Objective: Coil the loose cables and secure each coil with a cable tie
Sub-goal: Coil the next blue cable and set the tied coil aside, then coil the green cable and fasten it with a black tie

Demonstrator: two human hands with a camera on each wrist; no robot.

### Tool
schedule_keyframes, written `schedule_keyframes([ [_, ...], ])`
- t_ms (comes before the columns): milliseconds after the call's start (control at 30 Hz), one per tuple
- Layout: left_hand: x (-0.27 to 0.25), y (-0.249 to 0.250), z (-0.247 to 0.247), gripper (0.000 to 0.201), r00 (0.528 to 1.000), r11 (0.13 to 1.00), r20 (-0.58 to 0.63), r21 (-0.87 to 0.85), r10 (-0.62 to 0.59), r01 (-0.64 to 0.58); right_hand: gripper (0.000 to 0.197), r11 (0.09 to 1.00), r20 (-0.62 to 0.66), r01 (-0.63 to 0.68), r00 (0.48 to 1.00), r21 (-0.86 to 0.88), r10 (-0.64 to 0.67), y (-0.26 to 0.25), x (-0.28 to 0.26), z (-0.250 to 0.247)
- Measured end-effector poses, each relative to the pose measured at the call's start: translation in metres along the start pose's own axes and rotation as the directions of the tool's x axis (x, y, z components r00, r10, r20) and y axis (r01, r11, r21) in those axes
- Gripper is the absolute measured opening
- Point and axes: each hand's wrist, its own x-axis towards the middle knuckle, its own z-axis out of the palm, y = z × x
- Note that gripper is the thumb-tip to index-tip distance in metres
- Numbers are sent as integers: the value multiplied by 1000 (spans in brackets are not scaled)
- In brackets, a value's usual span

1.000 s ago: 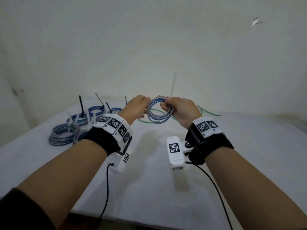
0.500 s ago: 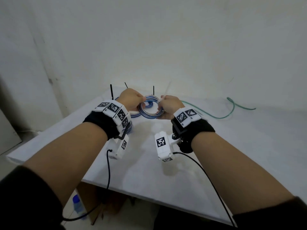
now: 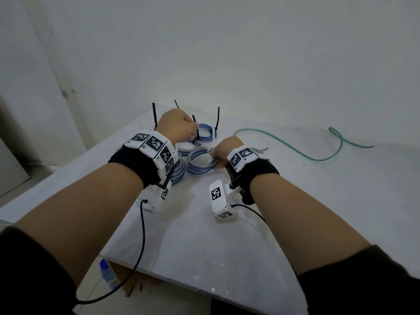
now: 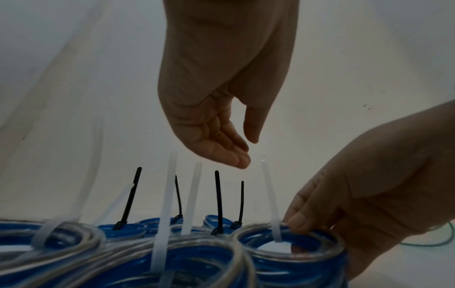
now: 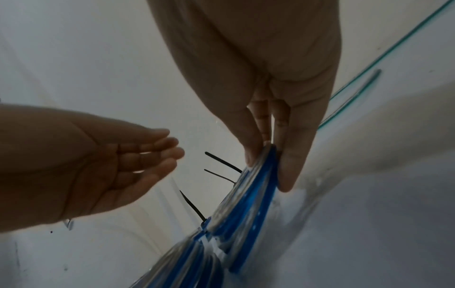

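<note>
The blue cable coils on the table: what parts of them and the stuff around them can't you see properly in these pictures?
- Head view: the left hand and its wristband cover some blue coils, so their count is unclear.
- Head view: the white tie on the held coil is too small; the right hand covers it.
- Right wrist view: the coils are blurred.
- Head view: the green cable passes behind the right wristband, hiding its end.

Black sleeves (image 3: 27, 269), black wristbands (image 3: 134, 164), checker-marked white camera blocks (image 3: 218, 201).

Left hand (image 3: 176, 126) slack — right hand (image 3: 225, 148) pinching.
</note>
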Motion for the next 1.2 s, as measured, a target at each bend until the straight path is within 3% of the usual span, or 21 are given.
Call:
schedule_keyframes([
  [67,4,7,3,20,1000,999,-22,-29,16,-17,28,996,-26,-69,997,50,70,-1,-2,3],
  [100,5,10,5,20,999,999,-28,-36,29,-30,34,978,71,-95,994,188,83,-4,-7,1],
  [133,6,15,8,20,999,998,-25,-43,42,-43,38,950,69,-19,998,312,-2,-2,-8,-4],
  [167,9,20,12,20,998,997,-21,-48,60,-61,38,963,15,19,1000,269,-24,-1,-5,-8],
  [267,14,37,29,20,995,992,-8,-76,99,-99,19,957,-24,-45,998,287,54,11,-9,-36],
  [400,24,61,64,17,990,988,57,-100,125,-119,10,988,-168,-21,985,156,47,52,-9,-94],
  [533,34,84,109,19,973,989,186,-83,139,-125,34,986,-281,-165,945,26,165,102,-7,-150],
  [600,37,96,131,18,958,988,246,-79,151,-135,38,970,-275,-228,941,-83,197,122,-10,-169],
  [700,41,110,163,13,927,986,335,-69,168,-154,43,913,-192,-299,949,-279,252,153,-8,-187],
  [767,42,117,182,5,899,982,395,-55,188,-181,51,831,-166,-319,948,-456,272,204,32,-199],
  [833,43,122,201,12,866,971,447,-34,226,-236,54,733,-167,-314,948,-603,269,239,55,-205],
  [933,42,129,222,25,822,947,504,23,267,-322,16,832,-137,-170,984,-528,114,203,2,-203],
  [1067,38,134,239,35,756,906,587,85,291,-414,8,971,-214,77,969,-228,-127,184,-36,-215],
  [1200,34,136,246,31,716,895,625,63,310,-442,9,964,-337,267,907,-4,-253,184,-52,-233],
])
